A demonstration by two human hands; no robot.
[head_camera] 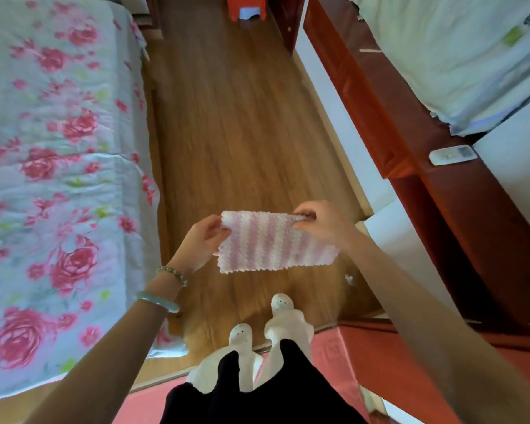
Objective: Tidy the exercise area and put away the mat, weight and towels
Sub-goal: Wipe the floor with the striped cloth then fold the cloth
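We hold the pink-striped towel [272, 243] in mid-air above the wood floor [236, 117], just beyond our feet. The left hand [201, 243] and right hand [321, 223] each pinch 1 far corner, so both grips are clamped on the cloth.

Risk: if either pinch loosens, that corner probably drops and spoils the fold.

The aisle is narrow, with a floral bed [58, 148] at left and a red wooden frame [364, 111] at right.

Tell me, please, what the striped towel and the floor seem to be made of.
The striped towel looks like soft microfibre or fleece: fluffy pile, zigzag edges. The floor looks like wood or wood-look laminate, slightly glossy: plank seams and grain show.
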